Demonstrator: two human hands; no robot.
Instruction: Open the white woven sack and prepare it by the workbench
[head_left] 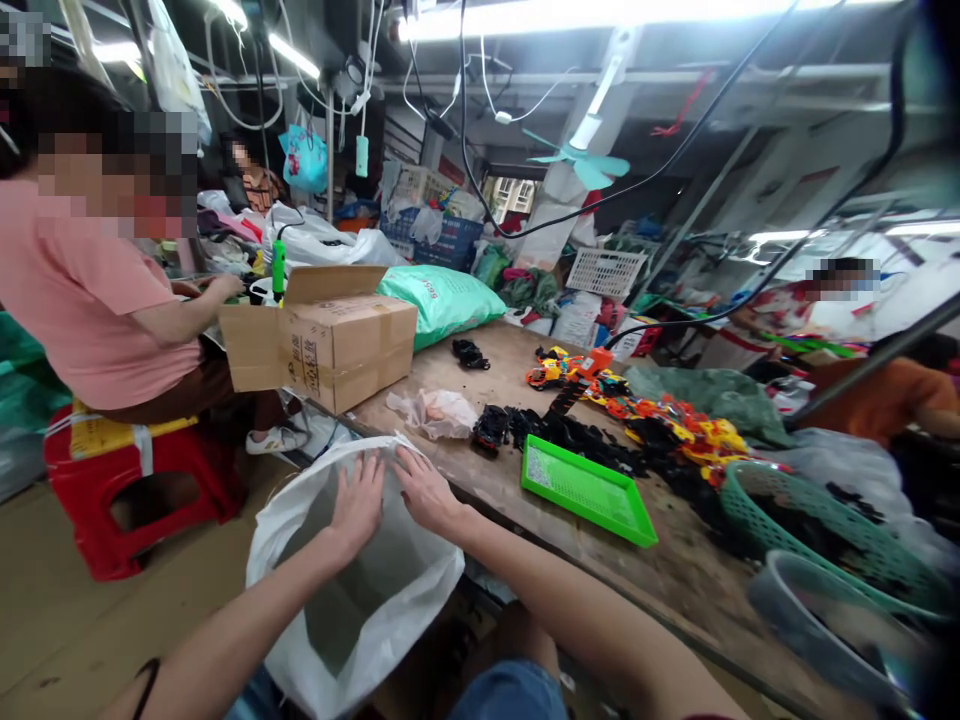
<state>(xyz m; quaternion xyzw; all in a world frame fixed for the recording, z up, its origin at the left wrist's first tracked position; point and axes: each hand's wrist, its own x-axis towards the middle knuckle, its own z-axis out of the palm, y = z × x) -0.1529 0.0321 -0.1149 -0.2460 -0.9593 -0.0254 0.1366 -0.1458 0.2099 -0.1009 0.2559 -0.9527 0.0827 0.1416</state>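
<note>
Near 1 grn tray, 2 hands touch 1 wht sack: L flat, R grip unclear.

The lower part of the white sack runs past the bottom edge, and the left forearm hides part of its rim. The inside of the cardboard box is out of sight behind its walls. On the surface, the black parts merge darkly, too small to tell apart. The plastic tub blurs toward the lower right corner. The pink-shirted co-worker is cut off at the left edge, their handwork too small to identify; the orange-shirted person is cropped at the right.
</note>
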